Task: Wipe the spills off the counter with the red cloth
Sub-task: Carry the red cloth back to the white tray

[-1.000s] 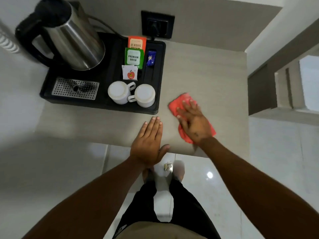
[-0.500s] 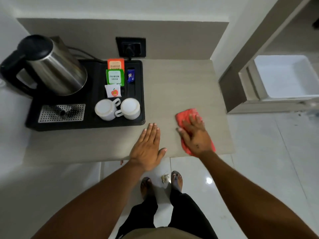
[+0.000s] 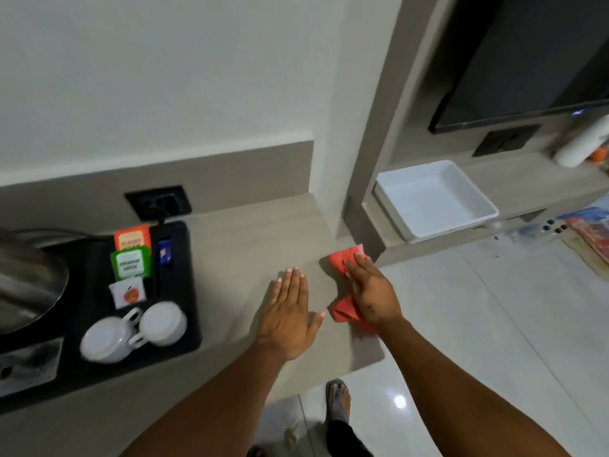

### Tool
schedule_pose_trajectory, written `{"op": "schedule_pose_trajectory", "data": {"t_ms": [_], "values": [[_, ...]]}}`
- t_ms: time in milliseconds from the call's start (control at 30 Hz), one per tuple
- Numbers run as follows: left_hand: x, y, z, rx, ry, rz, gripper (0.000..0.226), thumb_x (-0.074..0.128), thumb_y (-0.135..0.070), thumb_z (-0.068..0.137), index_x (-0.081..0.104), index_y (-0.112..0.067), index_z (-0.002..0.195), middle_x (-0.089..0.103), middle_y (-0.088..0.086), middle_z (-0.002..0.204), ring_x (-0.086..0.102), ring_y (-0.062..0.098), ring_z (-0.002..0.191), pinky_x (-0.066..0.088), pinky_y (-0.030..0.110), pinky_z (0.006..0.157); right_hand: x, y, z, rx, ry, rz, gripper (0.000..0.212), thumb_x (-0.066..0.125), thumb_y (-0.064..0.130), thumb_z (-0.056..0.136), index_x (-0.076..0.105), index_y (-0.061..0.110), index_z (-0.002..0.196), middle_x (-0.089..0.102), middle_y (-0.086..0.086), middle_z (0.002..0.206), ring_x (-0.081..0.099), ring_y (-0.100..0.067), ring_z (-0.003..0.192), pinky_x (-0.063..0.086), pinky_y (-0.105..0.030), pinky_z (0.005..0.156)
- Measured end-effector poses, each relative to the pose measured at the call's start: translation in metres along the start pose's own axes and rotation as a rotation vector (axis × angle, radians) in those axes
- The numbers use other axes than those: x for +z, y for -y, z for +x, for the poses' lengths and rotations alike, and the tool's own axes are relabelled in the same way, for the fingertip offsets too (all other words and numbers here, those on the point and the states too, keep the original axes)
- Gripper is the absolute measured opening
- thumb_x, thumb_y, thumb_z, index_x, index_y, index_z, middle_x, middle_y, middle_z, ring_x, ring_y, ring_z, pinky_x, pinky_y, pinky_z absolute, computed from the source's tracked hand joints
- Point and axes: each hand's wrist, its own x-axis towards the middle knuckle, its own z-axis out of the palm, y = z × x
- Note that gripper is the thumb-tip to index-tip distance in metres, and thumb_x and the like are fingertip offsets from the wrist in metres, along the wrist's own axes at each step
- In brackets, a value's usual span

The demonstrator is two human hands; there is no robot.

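Grey stone-look counter (image 3: 250, 239) runs from the wall toward the viewer, ending at a front edge above pale floor tiles. Black tray (image 3: 184, 291) occupies the counter's left part and carries, in descending size, a steel kettle (image 3: 29, 285) cut off by the frame edge, two white cups (image 3: 131, 328) touching side by side, and upright tea sachets (image 3: 131, 258) in orange, green and white. White square dish (image 3: 435, 199) sits on a lower shelf to the right, well apart from the tray. Left hand (image 3: 286, 318) lies palm-down on bare counter just right of the tray, its four fingers straight and pressed together, thumb spread outward, holding nothing. Right hand (image 3: 372, 291) lies flat on the red cloth (image 3: 344, 262) near the counter's right edge, fingers extended and slightly parted, pressing rather than gripping. The cloth is crumpled, showing beyond the fingertips and again below the palm. No spill can be made out on the blurred surface.
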Motion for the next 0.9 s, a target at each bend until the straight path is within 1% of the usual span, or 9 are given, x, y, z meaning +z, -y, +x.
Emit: {"op": "schedule_pose_trajectory", "data": {"t_ms": [100,200,367,433,533,600,667,800,900], "values": [[-0.026,-0.029,0.070,0.050,-0.069,-0.021,0.085,0.019,-0.060,0.103,0.001,0.000,0.161,-0.001,0.021,0.171,-0.007,0.033,0.159,-0.010,0.044,0.128,-0.050,-0.026,0.048,-0.029,-0.058,-0.017,0.076,0.082,0.022,0.077,0.046,0.022,0.144,0.034,-0.006,0.156,0.029,-0.027,0.144,0.018,-0.028,0.114],[-0.042,-0.065,0.146,0.085,-0.111,-0.047,0.083,0.024,-0.057,0.105,-0.001,-0.001,0.161,-0.002,0.020,0.171,-0.007,0.031,0.159,-0.006,0.043,0.129,-0.093,-0.063,0.103,0.080,-0.143,-0.050,0.064,0.069,0.018,0.089,0.041,0.032,0.145,0.031,0.003,0.158,0.025,-0.021,0.145,0.008,-0.021,0.110],[-0.042,-0.119,0.251,0.110,-0.132,-0.074,0.076,0.025,-0.051,0.107,0.001,-0.002,0.161,-0.002,0.018,0.172,-0.006,0.030,0.159,-0.002,0.043,0.129,-0.131,-0.136,0.173,0.135,-0.103,-0.105,0.068,0.071,0.018,0.089,0.037,0.031,0.147,0.029,0.005,0.159,0.025,-0.021,0.145,0.010,-0.027,0.113],[-0.031,-0.133,0.279,0.111,-0.118,-0.069,0.075,0.026,-0.049,0.108,0.003,-0.002,0.161,0.000,0.018,0.172,-0.004,0.030,0.159,-0.001,0.042,0.129,-0.129,-0.161,0.197,0.130,-0.068,-0.091,0.052,0.059,0.019,0.095,0.043,0.029,0.144,0.031,0.002,0.158,0.025,-0.021,0.145,0.014,-0.029,0.117],[-0.010,-0.143,0.304,0.088,-0.083,-0.043,0.075,0.027,-0.049,0.108,0.004,-0.001,0.161,0.003,0.018,0.172,-0.001,0.031,0.159,0.002,0.043,0.130,-0.113,-0.185,0.218,0.127,-0.021,-0.023,0.041,0.045,0.028,0.100,0.048,0.028,0.141,0.034,0.005,0.156,0.025,-0.018,0.145,0.012,-0.013,0.110],[0.002,-0.145,0.312,0.077,-0.064,-0.030,0.076,0.027,-0.050,0.107,0.005,-0.001,0.161,0.005,0.018,0.172,0.000,0.031,0.159,0.005,0.044,0.130,-0.096,-0.199,0.226,0.113,-0.020,-0.089,0.043,0.039,0.047,0.101,0.046,0.036,0.142,0.032,0.010,0.157,0.026,-0.016,0.145,0.011,-0.019,0.109],[0.012,-0.145,0.318,0.061,-0.048,-0.042,0.077,0.027,-0.051,0.107,0.005,-0.002,0.161,0.005,0.018,0.172,0.000,0.031,0.159,0.006,0.044,0.130,-0.080,-0.208,0.231,0.139,-0.007,-0.113,0.046,0.038,0.054,0.099,0.045,0.038,0.141,0.036,0.010,0.155,0.032,-0.018,0.142,0.018,-0.025,0.110],[0.025,-0.144,0.321,0.041,-0.036,-0.087,0.076,0.027,-0.050,0.107,0.003,-0.003,0.161,0.003,0.017,0.172,-0.002,0.029,0.159,0.005,0.045,0.130,-0.061,-0.217,0.237,0.177,0.121,-0.194,0.041,0.032,0.037,0.105,0.041,0.029,0.145,0.028,0.001,0.160,0.020,-0.024,0.147,0.019,-0.041,0.120],[0.023,-0.137,0.316,0.035,-0.043,-0.124,0.076,0.028,-0.050,0.107,0.003,-0.003,0.161,0.002,0.017,0.172,-0.003,0.029,0.159,0.002,0.043,0.130,-0.067,-0.212,0.239,0.147,0.057,-0.196,0.040,0.039,0.036,0.104,0.045,0.024,0.141,0.042,-0.006,0.152,0.034,-0.031,0.140,0.027,-0.044,0.114]]}}
